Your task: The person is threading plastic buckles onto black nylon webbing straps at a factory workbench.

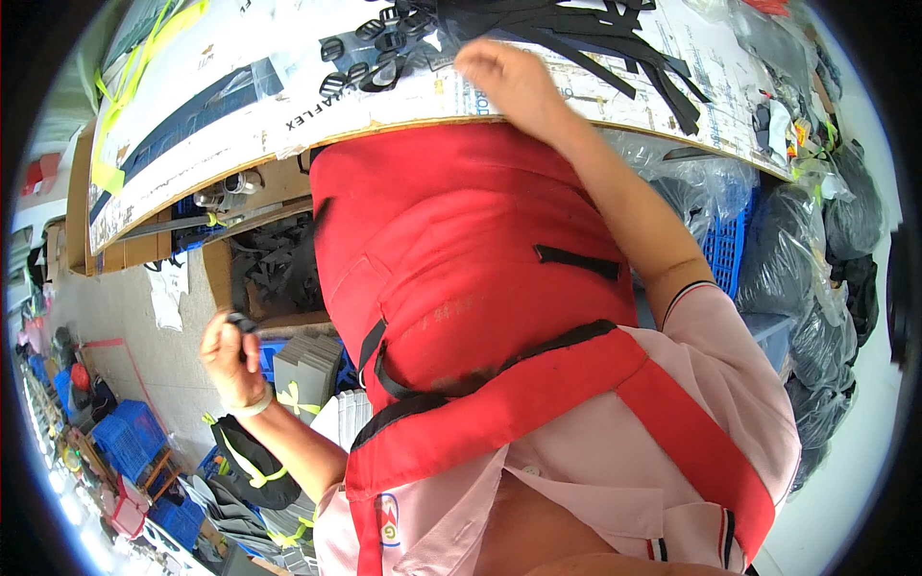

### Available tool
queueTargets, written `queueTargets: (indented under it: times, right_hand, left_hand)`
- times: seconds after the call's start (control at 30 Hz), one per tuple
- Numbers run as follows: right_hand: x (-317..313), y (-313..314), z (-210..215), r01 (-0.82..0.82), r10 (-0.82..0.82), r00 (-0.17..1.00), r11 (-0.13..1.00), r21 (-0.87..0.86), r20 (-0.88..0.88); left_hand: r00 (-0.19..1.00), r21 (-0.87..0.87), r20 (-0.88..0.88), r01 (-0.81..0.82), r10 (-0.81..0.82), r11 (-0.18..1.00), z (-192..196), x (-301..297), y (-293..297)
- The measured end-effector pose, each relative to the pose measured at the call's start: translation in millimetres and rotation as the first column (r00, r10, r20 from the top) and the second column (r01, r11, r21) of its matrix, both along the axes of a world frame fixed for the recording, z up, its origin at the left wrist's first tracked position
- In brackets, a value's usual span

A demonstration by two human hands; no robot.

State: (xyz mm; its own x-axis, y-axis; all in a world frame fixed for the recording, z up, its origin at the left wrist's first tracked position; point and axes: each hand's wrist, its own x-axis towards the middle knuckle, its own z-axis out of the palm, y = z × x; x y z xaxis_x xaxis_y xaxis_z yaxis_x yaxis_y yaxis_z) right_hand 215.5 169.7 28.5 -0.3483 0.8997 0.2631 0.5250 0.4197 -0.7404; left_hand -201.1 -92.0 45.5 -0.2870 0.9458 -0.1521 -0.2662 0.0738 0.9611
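Note:
My left hand point(230, 363) is raised out to the left, beside the table. Its fingers are closed around a small black piece point(241, 323), whose exact kind is mostly hidden. Over the table's front edge reaches my right hand point(514, 86), its fingers bent and blurred, so I cannot tell if they hold anything. Several black plastic buckles point(389, 41) lie to the left of that hand. Long black webbing straps point(591, 67) spread out beyond it and to its right.
The white-topped table point(384, 113) carries a dark flat piece point(206, 110) and yellow-green straps point(144, 67). Beneath it sits a carton point(219, 274) of black scraps. Stuffed plastic bags point(783, 254) and a blue crate point(730, 240) stand right; grey bundles point(307, 363) lie low left.

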Motion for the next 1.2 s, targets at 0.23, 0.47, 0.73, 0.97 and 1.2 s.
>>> queueTargets:
  times: [0.23,0.47,0.73,0.97,1.2]
  right_hand:
    - [14.5,125.7,-6.2,0.205,-0.274,0.96,0.815,0.542,0.049]
    - [72.5,72.8,-43.9,0.011,-0.205,0.9,0.894,0.449,0.385]
    - [86.5,17.2,-25.1,-0.022,-0.11,0.933,0.933,0.36,0.342]
    - [71.5,-27.1,28.5,-0.293,0.098,0.8,0.925,0.243,0.591]
    - [49.1,-43.7,4.0,-0.393,0.174,0.827,0.859,0.329,0.534]
  left_hand:
    - [0.822,-0.276,0.185,-0.483,0.539,0.831,-125.2,-89.0,2.7]
    - [0.781,-0.317,0.461,-0.298,0.421,0.9,-175.4,-13.6,14.7]
    - [0.984,-0.236,0.138,-0.08,0.115,0.968,-114.4,34.8,64.9]
    - [0.999,-0.13,-0.01,0.039,-0.04,0.991,-62.4,98.7,89.7]
    - [0.992,-0.194,0.075,0.112,-0.099,0.975,-66.3,131.9,86.2]
